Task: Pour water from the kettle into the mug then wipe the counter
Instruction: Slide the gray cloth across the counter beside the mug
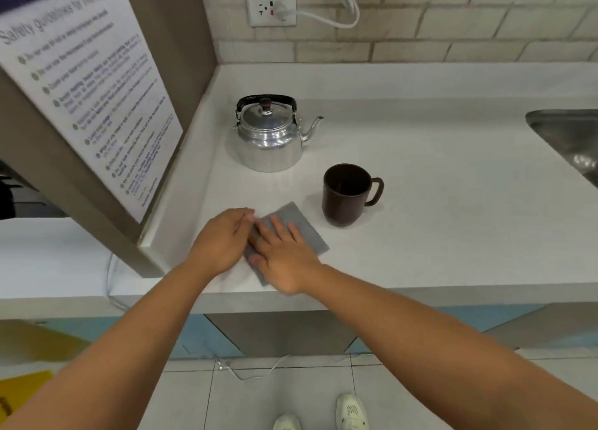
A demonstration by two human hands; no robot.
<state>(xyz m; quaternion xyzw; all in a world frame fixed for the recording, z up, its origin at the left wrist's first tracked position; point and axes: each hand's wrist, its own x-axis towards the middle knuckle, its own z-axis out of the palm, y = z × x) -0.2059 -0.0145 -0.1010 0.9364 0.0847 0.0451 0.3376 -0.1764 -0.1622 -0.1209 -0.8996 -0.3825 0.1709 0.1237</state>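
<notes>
A shiny metal kettle with a black handle stands upright near the back left of the white counter, spout pointing right. To its front right stands a dark brown mug, handle to the right. A folded grey cloth lies flat near the counter's front edge. My right hand rests flat on the cloth, fingers spread. My left hand pinches the cloth's left edge with curled fingers. Both hands cover the cloth's near left part.
A brown panel with a safety poster walls off the counter's left side. A steel sink is set in at the right. A wall socket with a white cable sits on the tiled back wall. My shoes show on the floor.
</notes>
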